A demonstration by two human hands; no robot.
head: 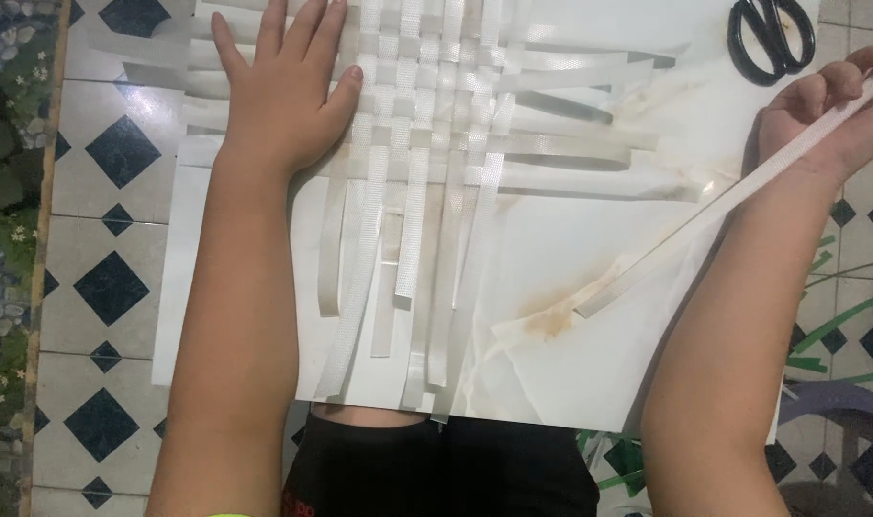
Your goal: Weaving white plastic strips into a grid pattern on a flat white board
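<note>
The left hand (288,91) lies flat, fingers spread, on the white weave (427,144). The right hand (829,115) is clamped on a loose strip (705,215) (scissors (772,38) near).

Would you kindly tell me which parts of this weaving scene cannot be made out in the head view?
- Woven strips: far end cut off by the top edge; the part under the left hand is hidden.
- Scissors: blades cut off by the top edge.
- Right hand: fingertips past the right edge; its grip on the loose strip is only partly visible.
</note>
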